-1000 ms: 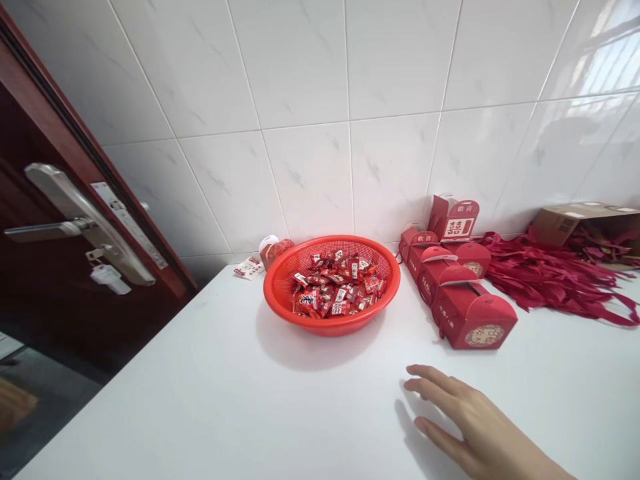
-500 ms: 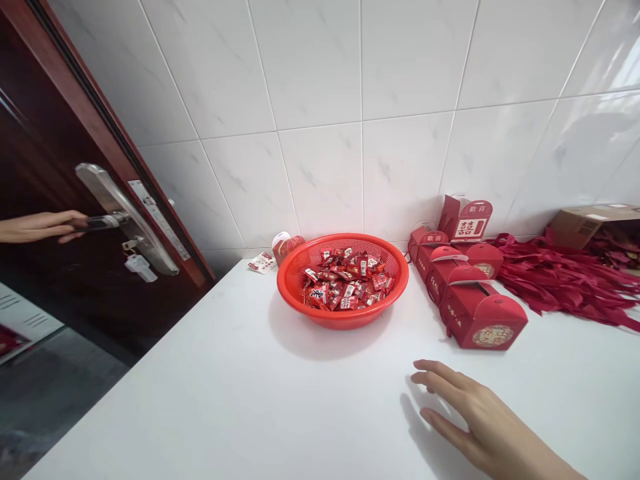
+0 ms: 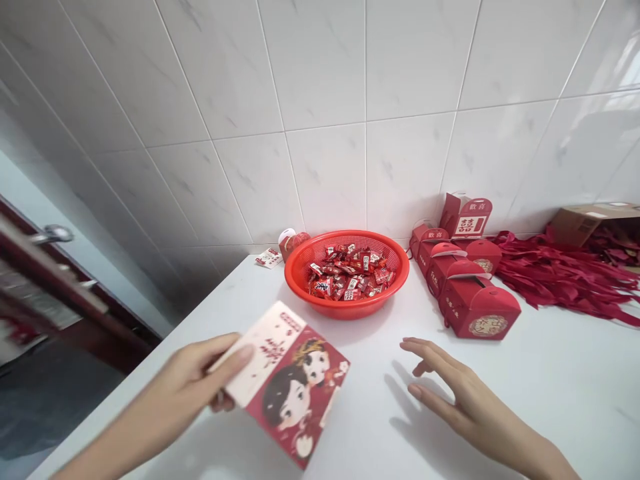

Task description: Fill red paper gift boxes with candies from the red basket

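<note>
Above the surface, in from its left edge, the left hand's fingers pinch a red-and-cream card, perhaps a flattened box, showing two cartoon figures; the right hand's fingers spread loosely.

From my station I have two bare hands in view, the left hand and the right hand, each running into a bare wrist and forearm. The left forearm tapers toward the wrist and comes through slightly blurred, so I can't read fine detail on it. I see a rounded left thumb; the other fingers on that side show only in part. The right hand reaches me sharper: long, slim fingers, a slender right thumb, and a nail I can make out at its tip. Its back slopes smoothly into the right forearm, cut off by my view's lower edge.
</note>
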`<state>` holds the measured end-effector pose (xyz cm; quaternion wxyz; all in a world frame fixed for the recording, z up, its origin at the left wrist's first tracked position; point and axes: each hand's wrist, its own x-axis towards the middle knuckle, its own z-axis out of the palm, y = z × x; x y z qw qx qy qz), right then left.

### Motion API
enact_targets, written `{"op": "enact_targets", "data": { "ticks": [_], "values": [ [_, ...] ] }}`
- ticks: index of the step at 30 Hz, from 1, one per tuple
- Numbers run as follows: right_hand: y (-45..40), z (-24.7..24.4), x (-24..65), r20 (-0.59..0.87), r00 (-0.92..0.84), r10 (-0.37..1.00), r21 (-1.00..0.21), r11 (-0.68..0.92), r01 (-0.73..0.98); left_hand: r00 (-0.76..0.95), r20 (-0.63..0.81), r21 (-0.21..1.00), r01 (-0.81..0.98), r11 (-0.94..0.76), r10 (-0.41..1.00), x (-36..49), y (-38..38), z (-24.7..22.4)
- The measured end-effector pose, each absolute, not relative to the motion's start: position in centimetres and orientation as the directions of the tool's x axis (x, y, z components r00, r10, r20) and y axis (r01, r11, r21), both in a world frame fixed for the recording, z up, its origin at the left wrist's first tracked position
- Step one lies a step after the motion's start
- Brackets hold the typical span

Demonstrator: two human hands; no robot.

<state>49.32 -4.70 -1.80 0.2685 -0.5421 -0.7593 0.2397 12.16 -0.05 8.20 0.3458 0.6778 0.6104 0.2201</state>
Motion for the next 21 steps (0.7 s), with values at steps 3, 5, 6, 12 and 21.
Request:
{"op": "enact_targets", "data": {
  "ticks": [3, 5, 6, 12, 21],
  "values": [
    [-4.8, -1.9, 49.0, 0.188, -0.241, 0.952, -0.688, 0.303, 0.659, 0.323, -0.152, 0.818, 0.572, -0.064, 0.934, 15.3, 1.3, 6.8],
    [-5.0, -2.2, 48.8, 0.211, -0.236, 0.949, -0.699, 0.315, 0.642, 0.391, -0.107, 0.842, 0.524, -0.125, 0.914, 17.3, 1.7, 6.2],
    [-5.0, -2.3, 48.8, 0.226, -0.233, 0.946, -0.702, 0.324, 0.634, 0.408, -0.069, 0.839, 0.518, -0.169, 0.910, 18.1, 1.8, 6.1],
    [-5.0, -2.5, 48.6, 0.272, -0.204, 0.940, -0.745, 0.340, 0.573, 0.499, 0.081, 0.754, 0.535, -0.381, 0.863, 20.5, 1.9, 6.2],
    [-4.5, -1.9, 48.2, 0.411, -0.242, 0.879, -0.718, 0.476, 0.508, 0.645, 0.134, 0.867, 0.292, -0.404, 0.752, 21.9, 3.2, 5.8]
  ]
}}
